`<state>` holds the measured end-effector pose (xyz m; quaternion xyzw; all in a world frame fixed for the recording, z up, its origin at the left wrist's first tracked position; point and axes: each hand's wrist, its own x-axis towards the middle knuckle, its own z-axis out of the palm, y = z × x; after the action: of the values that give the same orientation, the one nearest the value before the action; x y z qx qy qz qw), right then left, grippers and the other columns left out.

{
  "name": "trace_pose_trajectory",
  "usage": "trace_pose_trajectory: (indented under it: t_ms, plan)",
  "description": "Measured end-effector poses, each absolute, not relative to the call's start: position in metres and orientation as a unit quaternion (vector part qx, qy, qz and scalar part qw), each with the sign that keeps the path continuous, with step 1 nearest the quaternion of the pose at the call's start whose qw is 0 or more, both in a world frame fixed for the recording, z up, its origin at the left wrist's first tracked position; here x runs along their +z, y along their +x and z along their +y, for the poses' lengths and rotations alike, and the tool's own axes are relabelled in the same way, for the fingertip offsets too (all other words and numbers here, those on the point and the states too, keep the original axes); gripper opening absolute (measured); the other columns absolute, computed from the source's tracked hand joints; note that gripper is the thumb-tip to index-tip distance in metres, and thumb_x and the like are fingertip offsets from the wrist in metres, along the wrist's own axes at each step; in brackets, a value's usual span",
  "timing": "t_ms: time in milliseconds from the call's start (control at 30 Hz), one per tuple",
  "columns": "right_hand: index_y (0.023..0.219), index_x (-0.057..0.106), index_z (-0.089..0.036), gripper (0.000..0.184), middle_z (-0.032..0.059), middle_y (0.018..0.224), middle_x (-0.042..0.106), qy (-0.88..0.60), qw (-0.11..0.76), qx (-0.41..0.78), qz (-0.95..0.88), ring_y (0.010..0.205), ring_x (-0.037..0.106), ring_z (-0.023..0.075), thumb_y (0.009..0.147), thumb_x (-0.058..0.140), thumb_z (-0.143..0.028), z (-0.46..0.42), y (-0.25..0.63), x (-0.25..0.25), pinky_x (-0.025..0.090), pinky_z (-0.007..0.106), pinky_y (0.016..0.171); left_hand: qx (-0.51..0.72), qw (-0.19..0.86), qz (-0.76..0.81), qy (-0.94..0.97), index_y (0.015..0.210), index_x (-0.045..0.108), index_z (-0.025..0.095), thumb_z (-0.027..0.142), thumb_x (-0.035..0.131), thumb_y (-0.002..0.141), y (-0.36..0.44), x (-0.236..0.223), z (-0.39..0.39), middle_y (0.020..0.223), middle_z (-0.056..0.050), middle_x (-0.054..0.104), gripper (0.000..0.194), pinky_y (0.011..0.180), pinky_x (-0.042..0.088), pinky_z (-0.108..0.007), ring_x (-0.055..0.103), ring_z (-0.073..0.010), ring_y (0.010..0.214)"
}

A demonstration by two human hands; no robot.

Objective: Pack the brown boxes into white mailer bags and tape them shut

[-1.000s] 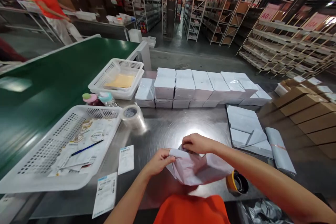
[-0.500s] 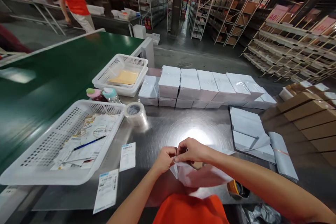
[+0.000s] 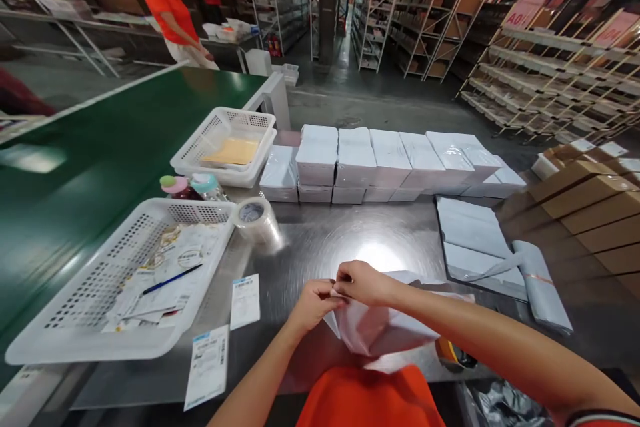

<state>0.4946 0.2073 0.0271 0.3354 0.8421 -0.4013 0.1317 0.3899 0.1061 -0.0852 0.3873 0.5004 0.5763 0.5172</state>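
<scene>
In the head view, both of my hands pinch the edge of a thin, whitish plastic mailing bag (image 3: 385, 335) near the front of the metal table. My left hand (image 3: 313, 307) has its fingers closed at the bag's left corner. Against it, my right hand (image 3: 364, 282) is closed on the same edge, its forearm crossing over the bag. What lies inside the bag is hidden. Left of my hands are two printed labels, one upper (image 3: 245, 301) and one lower (image 3: 207, 363). A yellow-and-black tape roll (image 3: 453, 352) sits partly under my right forearm.
A white basket (image 3: 45, 340) holds papers and a blue pen (image 3: 171, 279). Near it stand a clear tape roll (image 3: 259, 221) and bottles (image 3: 204, 185). White stacks (image 3: 390, 160) line the back. Flat bags (image 3: 475, 233), a rolled bundle (image 3: 543, 287) and cartons (image 3: 595, 193) are right. A person (image 3: 173, 10) stands beyond the green conveyor (image 3: 125, 127).
The bag's edge has been drawn over the brown patch that showed inside it earlier. My hands stay pinched at nearly the same spot. The person behind the conveyor has moved right.
</scene>
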Motion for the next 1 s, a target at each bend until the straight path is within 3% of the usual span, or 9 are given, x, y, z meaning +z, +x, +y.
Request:
trace_pose_trajectory:
  t_ms: [167,267,433,633,767,900,1000]
  plan:
    - [0.068,0.054,-0.019,0.016,-0.0107,0.044,0.044,0.382,0.164,-0.553,0.722,0.042,0.041,0.0079,0.076,0.066,-0.014,0.212,0.503,0.020,0.032,0.020,0.045,0.593,0.554,0.447,0.376,0.060,0.065,0.014,0.056,0.082,0.062,0.389,-0.085,0.098,0.064,-0.001,0.054,0.045,0.062,0.040,-0.024,0.049,-0.0131,0.066]
    - [0.069,0.054,-0.019,0.018,-0.0107,0.044,0.048,0.378,0.161,-0.613,0.675,0.040,0.044,0.0079,0.073,0.071,-0.018,0.211,0.504,0.020,0.033,0.019,0.041,0.603,0.557,0.461,0.338,0.059,0.063,0.014,0.051,0.084,0.060,0.391,-0.084,0.098,0.063,0.000,0.053,0.043,0.060,0.038,-0.023,0.047,-0.0118,0.063]
    - [0.065,0.059,-0.018,0.022,-0.0094,0.048,0.054,0.379,0.141,-0.572,0.714,0.045,0.052,0.0071,0.062,0.080,-0.016,0.212,0.503,0.022,0.034,0.017,0.041,0.639,0.524,0.484,0.290,0.054,0.060,0.014,0.041,0.088,0.053,0.400,-0.086,0.103,0.057,0.002,0.052,0.039,0.058,0.036,-0.022,0.045,-0.0106,0.059]
    - [0.063,0.063,-0.017,0.016,-0.0082,0.047,0.056,0.384,0.136,-0.564,0.718,0.043,0.052,0.0085,0.060,0.079,-0.013,0.211,0.504,0.023,0.037,0.019,0.043,0.642,0.522,0.474,0.302,0.052,0.055,0.015,0.038,0.088,0.052,0.401,-0.090,0.105,0.057,0.002,0.052,0.040,0.058,0.035,-0.023,0.044,-0.0107,0.059]
    - [0.058,0.061,-0.017,0.019,-0.0078,0.050,0.056,0.375,0.086,-0.545,0.745,0.048,0.050,0.0069,0.057,0.079,-0.010,0.207,0.499,0.015,0.035,0.019,0.047,0.638,0.511,0.484,0.313,0.051,0.051,0.015,0.036,0.088,0.053,0.398,-0.090,0.107,0.058,0.003,0.048,0.043,0.058,0.035,-0.023,0.041,-0.0100,0.060]
    - [0.058,0.059,-0.016,0.017,-0.0072,0.052,0.053,0.347,0.047,-0.512,0.785,0.051,0.047,0.0067,0.062,0.073,-0.009,0.213,0.502,0.032,0.033,0.020,0.049,0.651,0.483,0.487,0.324,0.051,0.049,0.016,0.043,0.086,0.058,0.397,-0.093,0.106,0.058,0.004,0.044,0.046,0.056,0.033,-0.022,0.039,-0.0094,0.059]
    - [0.061,0.056,-0.018,0.015,-0.0063,0.054,0.052,0.342,-0.041,-0.496,0.797,0.051,0.046,0.0076,0.070,0.068,-0.016,0.242,0.539,0.065,0.034,0.021,0.050,0.663,0.461,0.485,0.335,0.054,0.054,0.016,0.051,0.081,0.065,0.396,-0.096,0.101,0.060,0.002,0.049,0.046,0.057,0.035,-0.022,0.043,-0.0107,0.060]
